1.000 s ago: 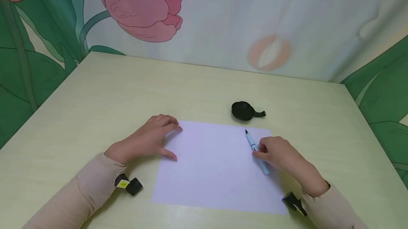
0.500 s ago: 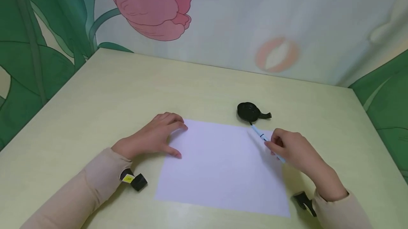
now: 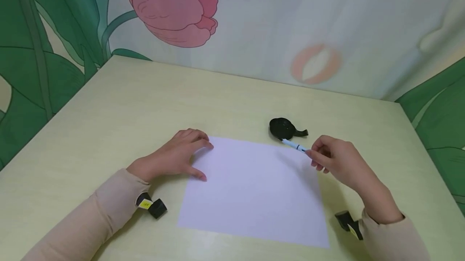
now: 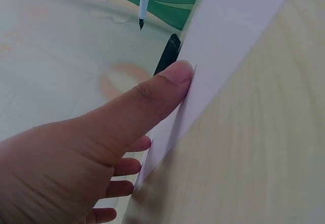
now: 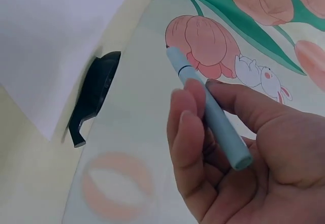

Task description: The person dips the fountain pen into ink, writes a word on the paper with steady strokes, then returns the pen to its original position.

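Note:
My right hand (image 3: 339, 160) pinches a light blue pen (image 3: 295, 145) between thumb and fingers. The pen is held up off the table, and its dark tip (image 4: 141, 25) shows in the left wrist view. In the head view the tip overlaps the near rim of a small black pan-shaped dish (image 3: 282, 127); both wrist views show a gap between them. A sheet of white paper (image 3: 254, 188) lies flat on the table. My left hand (image 3: 174, 152) rests at its upper left edge, thumb and fingers spread, holding nothing.
A pale wood-grain table (image 3: 203, 95) carries everything. The dish's short handle (image 3: 301, 133) points right. A flower-printed curtain (image 3: 247, 22) hangs behind the table's far edge. Black wrist devices (image 3: 158, 208) sit by both sleeves.
My right hand has lifted the pen from the paper's right side and moved it up and right, turning it towards the dish. The left hand keeps its place on the paper; the view shifted slightly.

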{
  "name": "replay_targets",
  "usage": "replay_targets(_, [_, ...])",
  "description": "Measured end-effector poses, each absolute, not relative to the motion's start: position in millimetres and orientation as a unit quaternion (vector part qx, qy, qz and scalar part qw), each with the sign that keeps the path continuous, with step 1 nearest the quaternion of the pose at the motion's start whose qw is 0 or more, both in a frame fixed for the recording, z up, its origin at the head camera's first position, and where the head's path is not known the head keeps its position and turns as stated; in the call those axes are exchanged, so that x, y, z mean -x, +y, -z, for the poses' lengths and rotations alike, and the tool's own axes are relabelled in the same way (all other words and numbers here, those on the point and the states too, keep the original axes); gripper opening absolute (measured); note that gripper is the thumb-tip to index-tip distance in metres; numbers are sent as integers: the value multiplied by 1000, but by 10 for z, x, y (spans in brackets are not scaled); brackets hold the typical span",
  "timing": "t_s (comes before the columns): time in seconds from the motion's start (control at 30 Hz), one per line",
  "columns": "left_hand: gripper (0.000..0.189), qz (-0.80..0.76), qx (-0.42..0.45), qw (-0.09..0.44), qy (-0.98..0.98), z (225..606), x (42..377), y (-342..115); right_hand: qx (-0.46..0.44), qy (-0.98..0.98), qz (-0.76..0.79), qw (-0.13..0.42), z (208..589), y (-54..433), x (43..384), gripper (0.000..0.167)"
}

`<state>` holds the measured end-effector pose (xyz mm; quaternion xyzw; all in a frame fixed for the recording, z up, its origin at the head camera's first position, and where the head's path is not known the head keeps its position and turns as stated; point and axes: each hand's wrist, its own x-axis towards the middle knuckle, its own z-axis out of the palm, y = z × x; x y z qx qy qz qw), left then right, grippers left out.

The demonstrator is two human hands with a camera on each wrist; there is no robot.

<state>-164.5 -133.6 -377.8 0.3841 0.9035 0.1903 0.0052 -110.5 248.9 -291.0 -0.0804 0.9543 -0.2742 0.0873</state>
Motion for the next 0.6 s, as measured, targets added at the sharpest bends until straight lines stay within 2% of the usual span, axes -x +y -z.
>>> replay_targets(0.23, [74,-189,-381,2,905,3803,1653,-1332,66,943,322,53,2837,2553,1179,22])
replay_targets(0.6, [72,-193,-381,5,904,3794,1637,-1327,64,891,449,-17,2836,2634,1316,21])
